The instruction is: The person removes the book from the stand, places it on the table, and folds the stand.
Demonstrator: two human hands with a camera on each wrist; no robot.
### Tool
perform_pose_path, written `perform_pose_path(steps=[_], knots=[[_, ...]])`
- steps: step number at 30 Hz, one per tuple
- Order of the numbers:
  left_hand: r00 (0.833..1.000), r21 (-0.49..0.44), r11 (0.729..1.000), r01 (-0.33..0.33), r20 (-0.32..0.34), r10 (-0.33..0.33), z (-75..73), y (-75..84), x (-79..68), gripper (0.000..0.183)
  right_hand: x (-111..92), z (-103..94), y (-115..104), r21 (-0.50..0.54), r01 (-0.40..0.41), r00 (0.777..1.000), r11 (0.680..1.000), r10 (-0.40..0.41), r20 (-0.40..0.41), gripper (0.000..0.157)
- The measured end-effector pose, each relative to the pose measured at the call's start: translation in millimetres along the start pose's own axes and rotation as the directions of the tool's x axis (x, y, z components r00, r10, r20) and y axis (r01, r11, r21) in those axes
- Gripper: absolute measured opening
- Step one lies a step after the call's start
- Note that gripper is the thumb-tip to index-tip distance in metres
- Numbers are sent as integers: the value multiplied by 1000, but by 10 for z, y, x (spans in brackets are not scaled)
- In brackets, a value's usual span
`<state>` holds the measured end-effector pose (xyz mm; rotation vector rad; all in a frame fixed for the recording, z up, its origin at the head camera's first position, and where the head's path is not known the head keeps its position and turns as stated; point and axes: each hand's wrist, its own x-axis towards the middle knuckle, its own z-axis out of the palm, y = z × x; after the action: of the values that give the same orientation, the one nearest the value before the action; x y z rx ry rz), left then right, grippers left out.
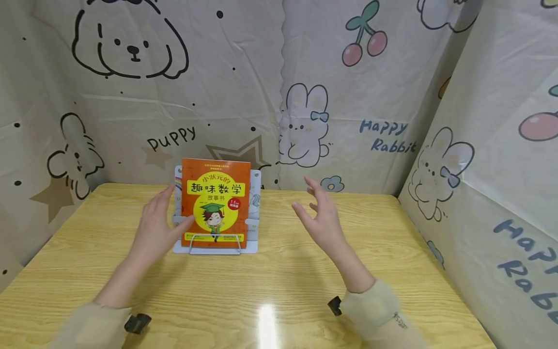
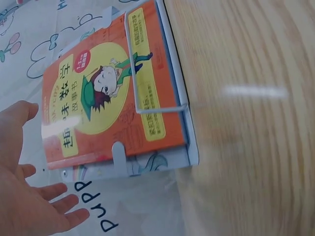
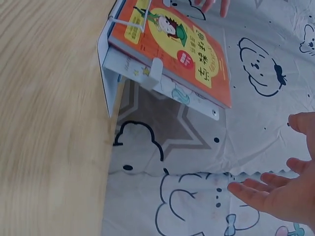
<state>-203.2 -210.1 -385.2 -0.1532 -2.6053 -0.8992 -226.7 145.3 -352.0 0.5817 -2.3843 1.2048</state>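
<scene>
While the left hand (image 1: pixel 158 225) and right hand (image 1: pixel 323 223) hover empty, fingers wide, one clumsy bump could topple that book (image 1: pixel 215 198) tbh.

The left hand (image 1: pixel 154 230) and the right hand (image 1: pixel 323 225) are bare past the wrists. In the head view, the left sleeve (image 1: pixel 91 322), lower left of the frame, is pale beige and soft-edged. The right sleeve (image 1: pixel 370 303), lower right, is the same beige, with a thick, rounded cuff and a small dark marking (image 1: pixel 399 320) too fine to read. A small, angular left black block (image 1: pixel 137 323) and right black block (image 1: pixel 334 306) sit at the sleeves' inner edges.
</scene>
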Motion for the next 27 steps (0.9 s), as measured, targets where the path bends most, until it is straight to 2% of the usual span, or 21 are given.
perform_pose_path(steps=[3, 11, 19, 27], knots=[[1000, -23, 1000, 17, -9, -18, 43, 17, 25, 87, 6, 95, -10, 48, -23, 1000, 999, 23, 12, 61], [991, -102, 986, 130, 3, -130, 132, 29, 95, 87, 15, 329, -19, 128, -59, 998, 990, 54, 43, 62], [988, -177, 974, 144, -37, -153, 232, -6, 130, 84, 51, 518, -9, 271, -111, 993, 956, 98, 61, 62], [977, -193, 962, 191, -59, -206, 305, -28, 148, 81, 115, 745, 3, 325, -204, 977, 923, 174, 121, 62]])
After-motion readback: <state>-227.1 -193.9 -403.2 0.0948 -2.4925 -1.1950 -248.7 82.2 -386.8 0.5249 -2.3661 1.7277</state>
